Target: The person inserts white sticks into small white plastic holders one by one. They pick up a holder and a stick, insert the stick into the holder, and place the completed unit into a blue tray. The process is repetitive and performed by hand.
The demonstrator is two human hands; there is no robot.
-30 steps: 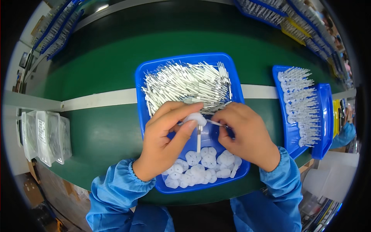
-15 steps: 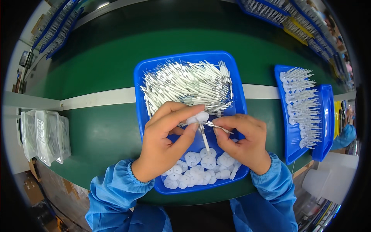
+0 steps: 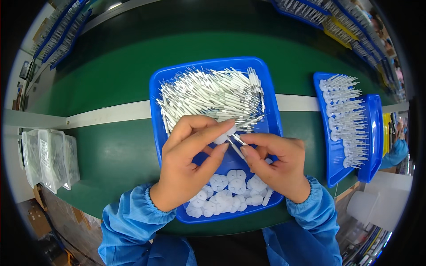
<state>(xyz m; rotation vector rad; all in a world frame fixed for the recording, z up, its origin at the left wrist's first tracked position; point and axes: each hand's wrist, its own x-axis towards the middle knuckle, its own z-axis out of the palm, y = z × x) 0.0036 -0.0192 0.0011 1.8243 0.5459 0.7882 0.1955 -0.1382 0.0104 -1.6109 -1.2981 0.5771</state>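
A blue tray (image 3: pixel 271 102) lies in front of me on the green table. Its far half is heaped with thin white and metal pins (image 3: pixel 211 95); its near half holds several white round caps (image 3: pixel 230 193). My left hand (image 3: pixel 188 166) pinches one white cap (image 3: pixel 223 135) between thumb and fingertips above the tray's middle. My right hand (image 3: pixel 277 166) pinches a thin pin (image 3: pixel 235 145), its end touching that cap. Both forearms wear blue sleeves.
A second blue tray (image 3: pixel 328 133) at the right holds rows of assembled white pins (image 3: pixel 348 119), with another blue tray edge (image 3: pixel 375 137) beside it. Clear plastic bags (image 3: pixel 49 159) lie at the left table edge. More blue racks (image 3: pixel 62 33) line the far side.
Both hands have kept together over the tray. The pin in my right hand has turned from nearly upright to slanting, and its end has come up against the cap.
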